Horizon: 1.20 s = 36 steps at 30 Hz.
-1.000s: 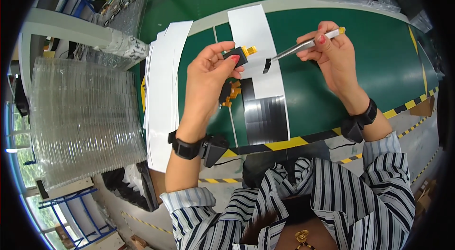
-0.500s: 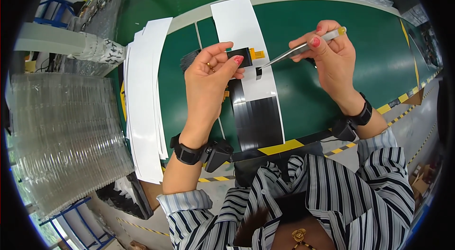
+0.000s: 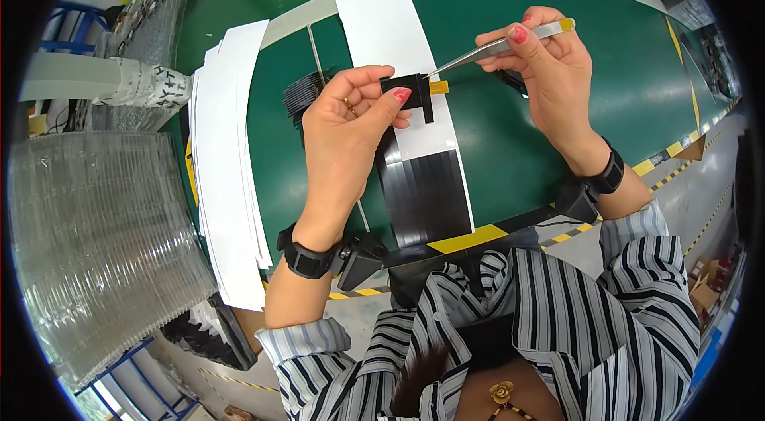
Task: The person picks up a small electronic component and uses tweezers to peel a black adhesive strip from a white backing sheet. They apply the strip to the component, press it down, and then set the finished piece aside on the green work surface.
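Note:
Between the thumb and fingers of my left hand (image 3: 343, 130) is a small black display panel (image 3: 408, 92), held over the white sheet. An orange flex cable (image 3: 439, 87) sticks out from its right side. My right hand (image 3: 558, 74) is closed around metal tweezers (image 3: 488, 52), whose tips meet the panel's upper right corner. A narrow black tape strip (image 3: 429, 110) lies along the panel's right edge and hangs below it; whether it is stuck down I cannot tell. Beneath, the white backing sheet (image 3: 390, 30) carries a block of black strips (image 3: 426, 191) on its near part.
Left of the backing sheet, several thin black pieces (image 3: 301, 94) lie stacked. Further left are white sheets (image 3: 227, 142) and clear plastic trays (image 3: 111, 214). A dark object (image 3: 514, 81) lies behind my right hand. Yellow-black tape (image 3: 468, 240) marks the near edge of the green table (image 3: 518, 158).
The tweezers moved up and left, bringing the black tape strip from over the white sheet to the panel's right edge. My left hand still holds the panel.

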### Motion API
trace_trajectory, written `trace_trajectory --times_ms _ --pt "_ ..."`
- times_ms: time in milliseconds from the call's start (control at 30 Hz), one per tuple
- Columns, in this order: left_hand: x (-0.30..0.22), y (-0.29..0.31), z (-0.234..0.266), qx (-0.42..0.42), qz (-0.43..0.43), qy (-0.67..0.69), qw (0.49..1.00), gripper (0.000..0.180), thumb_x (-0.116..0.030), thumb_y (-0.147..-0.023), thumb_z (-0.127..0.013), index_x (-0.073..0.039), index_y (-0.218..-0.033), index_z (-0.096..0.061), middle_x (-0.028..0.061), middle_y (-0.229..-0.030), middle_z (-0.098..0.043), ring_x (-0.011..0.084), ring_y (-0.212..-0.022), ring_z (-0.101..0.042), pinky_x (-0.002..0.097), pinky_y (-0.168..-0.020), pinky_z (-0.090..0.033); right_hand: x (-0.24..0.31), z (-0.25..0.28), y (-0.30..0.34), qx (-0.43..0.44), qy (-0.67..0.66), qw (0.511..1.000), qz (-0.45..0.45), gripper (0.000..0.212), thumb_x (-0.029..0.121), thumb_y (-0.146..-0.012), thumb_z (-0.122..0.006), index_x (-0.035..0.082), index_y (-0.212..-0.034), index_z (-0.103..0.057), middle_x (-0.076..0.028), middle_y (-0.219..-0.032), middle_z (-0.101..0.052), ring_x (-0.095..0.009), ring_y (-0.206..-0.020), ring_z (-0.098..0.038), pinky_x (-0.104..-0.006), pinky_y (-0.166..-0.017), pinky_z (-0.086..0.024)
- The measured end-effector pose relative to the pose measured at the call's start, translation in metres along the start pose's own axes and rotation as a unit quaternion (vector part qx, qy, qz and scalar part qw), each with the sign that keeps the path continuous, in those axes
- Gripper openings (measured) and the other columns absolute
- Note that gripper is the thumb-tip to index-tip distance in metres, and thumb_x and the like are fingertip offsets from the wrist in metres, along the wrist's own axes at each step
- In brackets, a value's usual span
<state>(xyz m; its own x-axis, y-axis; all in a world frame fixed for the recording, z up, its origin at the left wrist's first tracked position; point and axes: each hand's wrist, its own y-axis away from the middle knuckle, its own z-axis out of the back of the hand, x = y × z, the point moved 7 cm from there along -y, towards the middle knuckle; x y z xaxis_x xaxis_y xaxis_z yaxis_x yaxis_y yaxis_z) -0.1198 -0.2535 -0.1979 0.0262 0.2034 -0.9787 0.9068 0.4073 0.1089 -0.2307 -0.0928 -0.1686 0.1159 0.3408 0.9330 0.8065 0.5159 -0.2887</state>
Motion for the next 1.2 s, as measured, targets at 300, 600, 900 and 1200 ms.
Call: trace_trajectory --times_ms 300,600,900,1200 --pt "0.002 0.0 -0.002 0.007 0.007 -0.002 1.0 0.02 0.005 -0.076 -0.057 0.005 -0.096 -0.054 0.0053 -0.075 -0.057 0.0092 -0.061 -0.056 0.022 -0.061 -0.049 -0.001 0.001 -0.001 -0.007 0.0 1.0 0.002 0.012 0.01 -0.087 -0.048 0.002 -0.094 -0.042 -0.019 -0.083 -0.06 -0.023 -0.072 -0.062 -0.0293 -0.066 -0.052" --pt "0.0 -0.001 0.004 -0.019 0.001 -0.007 1.0 0.021 0.002 -0.078 -0.057 0.003 -0.099 -0.054 0.0043 -0.074 -0.057 0.0107 -0.062 -0.058 0.0202 -0.059 -0.047 0.007 -0.004 0.001 0.044 -0.101 0.994 -0.014 0.011 0.012 -0.086 -0.049 0.003 -0.091 -0.043 -0.02 -0.083 -0.06 -0.022 -0.07 -0.062 -0.0286 -0.065 -0.052" --pt "0.001 0.001 0.0 0.006 -0.003 -0.002 1.0 0.021 0.001 -0.077 -0.058 0.004 -0.098 -0.054 0.0044 -0.074 -0.057 0.011 -0.063 -0.058 0.0208 -0.059 -0.048 -0.008 0.002 0.0 -0.02 -0.018 0.998 -0.053 0.011 0.012 -0.086 -0.05 0.003 -0.089 -0.044 -0.02 -0.084 -0.06 -0.02 -0.069 -0.062 -0.0269 -0.064 -0.051" --pt "0.004 0.001 -0.002 0.013 0.009 0.003 1.0 0.02 0.004 -0.076 -0.058 0.004 -0.096 -0.054 0.0048 -0.076 -0.057 0.0086 -0.062 -0.056 0.0199 -0.06 -0.047 -0.01 0.005 -0.002 -0.039 -0.016 0.998 -0.051 0.01 0.012 -0.086 -0.05 0.003 -0.088 -0.045 -0.02 -0.084 -0.06 -0.02 -0.069 -0.062 -0.0268 -0.064 -0.052"
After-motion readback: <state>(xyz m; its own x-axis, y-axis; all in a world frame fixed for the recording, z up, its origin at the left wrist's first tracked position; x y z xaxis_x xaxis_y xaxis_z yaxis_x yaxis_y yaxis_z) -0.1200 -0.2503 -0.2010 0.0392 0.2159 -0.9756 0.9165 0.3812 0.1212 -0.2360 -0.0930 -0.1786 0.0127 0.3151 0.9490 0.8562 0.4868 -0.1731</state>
